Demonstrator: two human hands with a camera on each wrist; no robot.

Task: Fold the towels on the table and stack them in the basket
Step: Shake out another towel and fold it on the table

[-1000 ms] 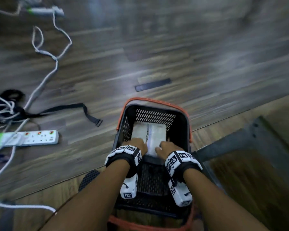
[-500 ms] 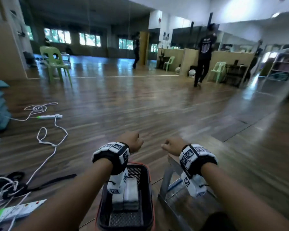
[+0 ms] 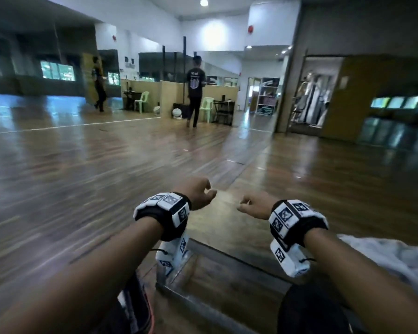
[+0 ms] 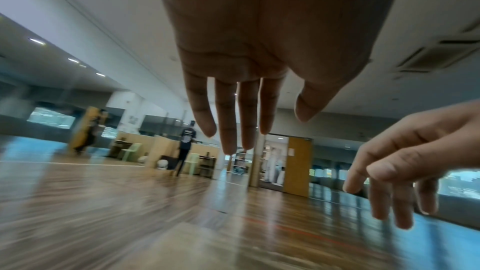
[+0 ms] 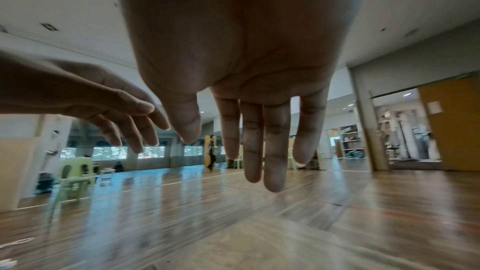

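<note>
Both hands hang in the air with nothing in them. In the head view my left hand (image 3: 199,194) and right hand (image 3: 252,206) hover side by side above the far corner of the wooden table (image 3: 229,276). The left wrist view shows the left hand (image 4: 253,124) with straight, slightly spread fingers, and the right hand (image 4: 389,184) beside it. In the right wrist view the right hand (image 5: 233,143) is just as relaxed. A crumpled white towel (image 3: 393,259) lies on the table under my right forearm. A sliver of the black, orange-rimmed basket (image 3: 143,309) shows below my left forearm; its contents are hidden.
A wide wooden floor (image 3: 82,177) stretches ahead. A person in a black shirt (image 3: 195,92) walks far off near a partition and green chairs (image 3: 206,107); another person (image 3: 99,83) stands further left. A green chair (image 5: 75,174) stands at the left in the right wrist view.
My hands let go of the folded towel in the basket, rose and shifted right over the table corner. The head view swung up from the basket to the room.
</note>
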